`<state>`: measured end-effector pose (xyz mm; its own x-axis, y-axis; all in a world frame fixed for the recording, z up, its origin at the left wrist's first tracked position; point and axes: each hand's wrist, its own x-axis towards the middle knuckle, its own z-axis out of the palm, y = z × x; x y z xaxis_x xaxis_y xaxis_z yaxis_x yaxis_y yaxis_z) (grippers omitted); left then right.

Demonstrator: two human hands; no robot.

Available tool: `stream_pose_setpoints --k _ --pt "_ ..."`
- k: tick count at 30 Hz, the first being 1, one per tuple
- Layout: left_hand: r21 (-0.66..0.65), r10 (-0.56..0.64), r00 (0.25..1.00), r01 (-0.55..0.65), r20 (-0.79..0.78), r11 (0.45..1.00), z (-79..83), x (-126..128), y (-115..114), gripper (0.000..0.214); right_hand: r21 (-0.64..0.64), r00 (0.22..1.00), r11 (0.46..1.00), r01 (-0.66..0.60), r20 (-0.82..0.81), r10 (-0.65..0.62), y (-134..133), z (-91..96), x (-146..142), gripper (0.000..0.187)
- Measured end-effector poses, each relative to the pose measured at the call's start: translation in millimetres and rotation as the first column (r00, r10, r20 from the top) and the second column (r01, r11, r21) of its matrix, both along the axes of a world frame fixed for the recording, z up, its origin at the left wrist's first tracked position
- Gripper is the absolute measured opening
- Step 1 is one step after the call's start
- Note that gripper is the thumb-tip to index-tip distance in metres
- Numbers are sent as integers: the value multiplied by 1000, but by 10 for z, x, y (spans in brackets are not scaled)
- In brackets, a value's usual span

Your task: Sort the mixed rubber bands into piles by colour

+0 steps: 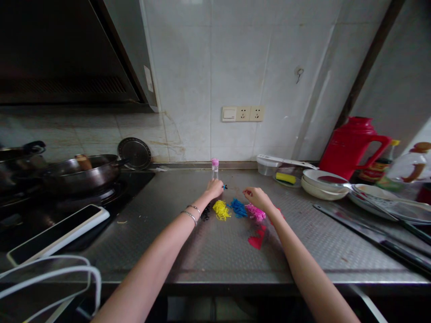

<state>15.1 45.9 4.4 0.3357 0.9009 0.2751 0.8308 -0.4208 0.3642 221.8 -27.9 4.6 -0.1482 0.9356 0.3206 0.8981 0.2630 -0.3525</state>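
My left hand (214, 187) is closed around the base of a small clear bottle with a pink cap (214, 167) that stands upright on the steel counter (188, 251); a bit of blue shows at its fingertips. My right hand (257, 197) hovers with fingers pinched above small piles of tiny elastic bands: yellow (221, 210), blue (239, 208) and pink (256, 212). A black pile (205, 212) lies under my left wrist, and red bands (257, 240) lie beside my right forearm.
A stove with a wok (79, 172) and a pot lid (134, 153) sits at the left, with a phone (57, 233) and white cables in front. At the right stand a red thermos (350, 146), stacked bowls (321, 181), plates, a sponge, bottles and long utensils.
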Motion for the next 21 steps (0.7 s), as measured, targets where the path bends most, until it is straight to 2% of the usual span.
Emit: stream_pose_setpoints --k 3,5,13,21 --pt "97 70 987 -56 -148 994 -16 44 20 18 6 1000 1000 -4 10 4 9 -11 -10 26" --pt "105 72 982 -54 -177 993 -19 73 28 17 5 1000 1000 2 13 -2 11 -12 -13 26" --pt "85 116 986 -106 -122 991 -13 179 7 14 -10 1000 1000 3 17 -3 3 -4 -20 25" --pt "38 161 987 -160 -22 986 27 100 37 19 -14 1000 1000 4 21 -4 -5 1 -32 24"
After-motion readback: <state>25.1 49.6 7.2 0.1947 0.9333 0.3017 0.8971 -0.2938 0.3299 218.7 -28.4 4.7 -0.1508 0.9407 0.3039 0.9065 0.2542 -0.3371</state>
